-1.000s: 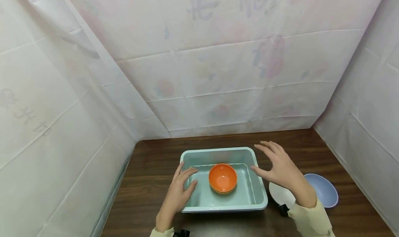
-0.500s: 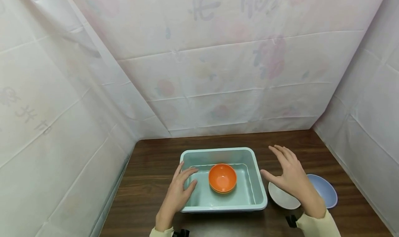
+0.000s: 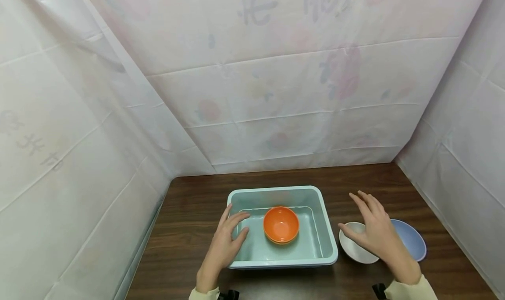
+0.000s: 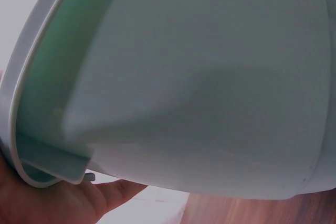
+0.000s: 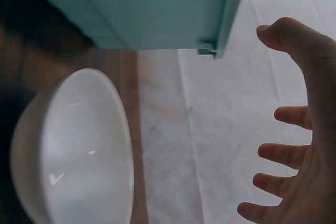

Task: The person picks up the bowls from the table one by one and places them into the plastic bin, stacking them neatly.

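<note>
A pale green plastic basin stands mid-table in the head view. Inside it sits an orange bowl, with a lighter rim showing just beneath. My left hand is at the basin's left side, fingers spread and thumb over the inside. The left wrist view has the basin wall filling it, the hand by the rim; contact is unclear. Fingers apart and holding nothing, my right hand hovers above a white bowl, which it partly covers. The right wrist view also has this white bowl.
A blue bowl lies at the right, partly behind the right hand and close to the white bowl. White printed sheets hang around the back and sides of the dark wooden table.
My right hand has moved right and nearer to me, from the basin's right rim to above the white bowl, uncovering more of it. The left hand and the bowls have not moved.
</note>
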The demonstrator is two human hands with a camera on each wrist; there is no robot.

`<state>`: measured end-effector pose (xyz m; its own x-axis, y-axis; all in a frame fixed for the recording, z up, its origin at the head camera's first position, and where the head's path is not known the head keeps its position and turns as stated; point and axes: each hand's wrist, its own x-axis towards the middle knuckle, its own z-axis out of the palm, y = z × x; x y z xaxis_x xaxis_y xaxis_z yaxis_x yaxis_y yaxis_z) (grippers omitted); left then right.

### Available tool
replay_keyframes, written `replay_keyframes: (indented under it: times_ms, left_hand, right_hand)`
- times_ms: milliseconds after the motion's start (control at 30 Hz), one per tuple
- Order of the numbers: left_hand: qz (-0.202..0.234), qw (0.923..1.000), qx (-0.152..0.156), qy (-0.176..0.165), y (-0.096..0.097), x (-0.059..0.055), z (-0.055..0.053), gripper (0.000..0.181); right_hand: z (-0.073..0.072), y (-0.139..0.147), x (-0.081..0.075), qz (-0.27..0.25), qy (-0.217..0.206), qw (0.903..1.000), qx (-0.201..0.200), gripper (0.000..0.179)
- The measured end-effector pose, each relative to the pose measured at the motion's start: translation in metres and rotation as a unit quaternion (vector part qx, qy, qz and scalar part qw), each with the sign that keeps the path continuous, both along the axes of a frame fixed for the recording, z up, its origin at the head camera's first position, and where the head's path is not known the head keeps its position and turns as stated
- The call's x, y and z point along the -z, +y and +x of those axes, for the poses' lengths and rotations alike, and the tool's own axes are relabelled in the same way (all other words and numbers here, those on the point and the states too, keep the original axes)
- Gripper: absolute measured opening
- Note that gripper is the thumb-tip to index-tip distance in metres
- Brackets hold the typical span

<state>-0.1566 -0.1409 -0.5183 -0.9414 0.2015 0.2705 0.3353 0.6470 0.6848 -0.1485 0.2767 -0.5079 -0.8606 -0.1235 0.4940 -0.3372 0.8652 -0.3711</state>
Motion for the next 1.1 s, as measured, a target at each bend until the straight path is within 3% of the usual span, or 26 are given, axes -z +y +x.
replay_keyframes:
  times_ms: [267,367,533,633,767,933,1100]
  left_hand:
    - [-0.002,1.0000,0.003,0.003,-0.001,0.002,-0.001,0.035]
    - [-0.003,0.9999,0.004,0.013,-0.001,0.002,-0.001,0.035]
    - [-0.005,0.9994,0.006,0.033,-0.001,0.003,-0.001,0.036]
    - [-0.005,0.9997,0.005,0.023,-0.001,0.002,0.000,0.036]
    - [-0.002,0.9999,0.004,0.010,-0.002,0.001,0.000,0.035]
    - [-0.002,0.9998,0.005,0.018,-0.001,0.001,0.000,0.036]
    - [0.001,0.9999,0.004,0.012,-0.001,0.002,0.000,0.035]
  right_hand:
    - [0.001,0.004,0.018,0.029,0.024,0.9993,-0.006,0.108]
    - [0.002,0.005,0.022,0.034,0.015,0.9993,-0.002,0.110]
    - [0.007,0.007,0.026,0.046,-0.021,0.9987,0.002,0.115]
    - [0.009,0.008,0.028,0.066,-0.048,0.9967,0.005,0.123]
    - [0.010,0.009,0.030,0.093,-0.089,0.9916,0.005,0.131]
    - [0.009,0.010,0.031,0.116,-0.148,0.9821,-0.002,0.132]
    - [0.010,0.010,0.037,0.134,-0.162,0.9776,-0.014,0.129]
